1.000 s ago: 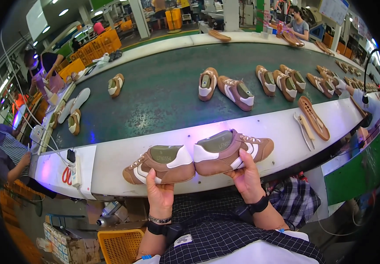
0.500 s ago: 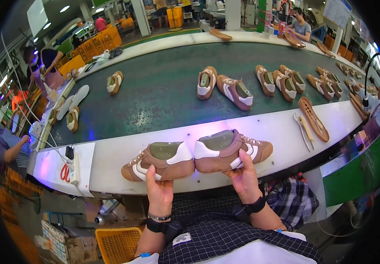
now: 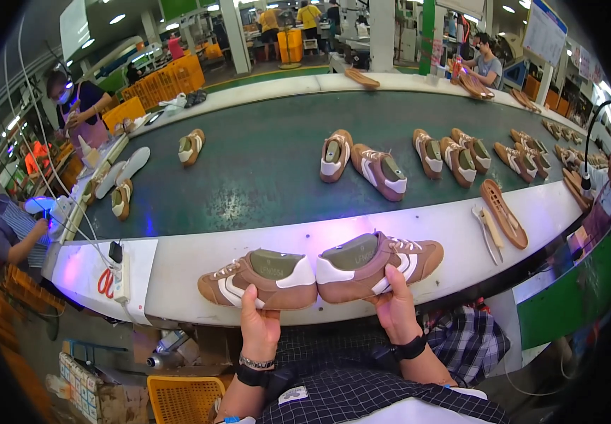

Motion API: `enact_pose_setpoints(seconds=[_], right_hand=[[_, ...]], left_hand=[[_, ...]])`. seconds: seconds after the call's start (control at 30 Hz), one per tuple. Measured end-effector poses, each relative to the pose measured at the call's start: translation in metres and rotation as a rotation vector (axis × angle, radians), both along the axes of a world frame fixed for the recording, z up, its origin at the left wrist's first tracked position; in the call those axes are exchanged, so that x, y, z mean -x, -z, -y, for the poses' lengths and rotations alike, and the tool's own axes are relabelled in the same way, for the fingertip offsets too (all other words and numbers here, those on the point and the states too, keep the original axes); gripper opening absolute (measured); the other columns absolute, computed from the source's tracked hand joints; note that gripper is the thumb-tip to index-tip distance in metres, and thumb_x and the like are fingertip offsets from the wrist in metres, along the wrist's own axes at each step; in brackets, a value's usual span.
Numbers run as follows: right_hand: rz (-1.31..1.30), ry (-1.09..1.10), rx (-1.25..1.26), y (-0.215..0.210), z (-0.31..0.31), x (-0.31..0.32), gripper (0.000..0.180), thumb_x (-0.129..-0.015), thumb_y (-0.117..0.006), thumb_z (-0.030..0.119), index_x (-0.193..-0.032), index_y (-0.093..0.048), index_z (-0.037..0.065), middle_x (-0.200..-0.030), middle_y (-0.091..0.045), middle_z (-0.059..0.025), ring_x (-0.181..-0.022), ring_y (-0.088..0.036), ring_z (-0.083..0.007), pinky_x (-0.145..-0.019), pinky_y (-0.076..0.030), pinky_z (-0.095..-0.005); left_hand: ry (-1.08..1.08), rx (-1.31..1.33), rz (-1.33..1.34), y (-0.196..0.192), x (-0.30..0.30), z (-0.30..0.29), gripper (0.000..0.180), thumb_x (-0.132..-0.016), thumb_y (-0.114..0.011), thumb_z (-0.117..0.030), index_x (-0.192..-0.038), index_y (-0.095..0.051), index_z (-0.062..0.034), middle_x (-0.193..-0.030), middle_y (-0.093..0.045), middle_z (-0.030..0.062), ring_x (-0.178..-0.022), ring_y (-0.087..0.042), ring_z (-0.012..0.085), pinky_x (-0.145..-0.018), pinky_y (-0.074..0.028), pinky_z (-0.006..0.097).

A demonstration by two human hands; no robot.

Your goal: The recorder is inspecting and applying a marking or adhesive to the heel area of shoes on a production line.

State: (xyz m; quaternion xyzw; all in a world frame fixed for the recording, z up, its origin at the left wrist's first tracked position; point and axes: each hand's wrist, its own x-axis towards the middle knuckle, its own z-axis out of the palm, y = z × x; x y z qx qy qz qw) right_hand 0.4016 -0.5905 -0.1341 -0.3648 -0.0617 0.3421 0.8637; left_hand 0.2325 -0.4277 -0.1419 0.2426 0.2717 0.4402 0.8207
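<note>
Two brown sneakers with white stripes and white heel patches are held heel to heel over the white ledge, each with a green shoe last inside. My left hand point(image 3: 259, 328) grips the left sneaker point(image 3: 263, 281) by its sole, thumb on the side and fingers hidden beneath. My right hand point(image 3: 396, 311) holds the right sneaker point(image 3: 379, 267) the same way, thumb near its white stripe. The toes point outward, left and right. Beyond them, a pair of similar sneakers point(image 3: 379, 172) stands on the green conveyor belt point(image 3: 249, 141).
Pincers point(image 3: 487, 230) and a loose brown sole point(image 3: 504, 215) lie on the ledge at right. A power strip point(image 3: 119, 279) and red scissors point(image 3: 104, 283) are at left. More sneakers point(image 3: 461, 159) line the belt. A yellow basket point(image 3: 185, 399) stands below. Co-workers point(image 3: 8, 219) work at left and far right.
The whole scene sits lower in the picture, as the view has tilted up slightly. Both hands still hold the sneakers heel to heel, with hardly any shift between them.
</note>
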Motion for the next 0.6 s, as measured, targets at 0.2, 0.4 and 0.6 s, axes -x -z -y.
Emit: enact_pose_setpoints(seconds=[0.2, 0.4, 0.6], right_hand=[[0.051, 0.021, 0.021, 0.0004, 0.0043, -0.0038, 0.049, -0.089, -0.066, 0.024, -0.131, -0.046, 0.009, -0.119, -0.06, -0.0074, -0.102, -0.065, -0.0212, -0.076, -0.06, -0.0419], [0.069, 0.036, 0.061, -0.0011, 0.0067, -0.0056, 0.051, -0.088, -0.068, 0.022, -0.131, -0.045, 0.008, -0.118, -0.06, -0.0083, -0.101, -0.065, -0.021, -0.075, -0.06, -0.0426], [0.103, 0.021, 0.091, -0.0009, 0.0044, -0.0092, 0.052, -0.086, -0.069, 0.023, -0.13, -0.046, 0.008, -0.115, -0.06, -0.0083, -0.1, -0.065, -0.0203, -0.071, -0.06, -0.0403]], left_hand=[[0.021, -0.044, 0.006, 0.0045, 0.0067, -0.0005, 0.053, -0.087, -0.066, -0.028, -0.134, -0.046, -0.0115, -0.129, -0.056, 0.005, -0.119, -0.054, 0.0202, -0.102, -0.047, 0.038], [-0.008, -0.089, 0.027, 0.0067, 0.0089, 0.0019, 0.049, -0.089, -0.064, -0.02, -0.134, -0.047, -0.0079, -0.129, -0.055, 0.0048, -0.119, -0.054, 0.0196, -0.103, -0.045, 0.038], [-0.031, -0.086, 0.009, 0.0107, 0.0104, 0.0011, 0.05, -0.088, -0.065, -0.018, -0.134, -0.046, -0.0078, -0.13, -0.055, 0.0045, -0.12, -0.053, 0.0196, -0.103, -0.045, 0.038]])
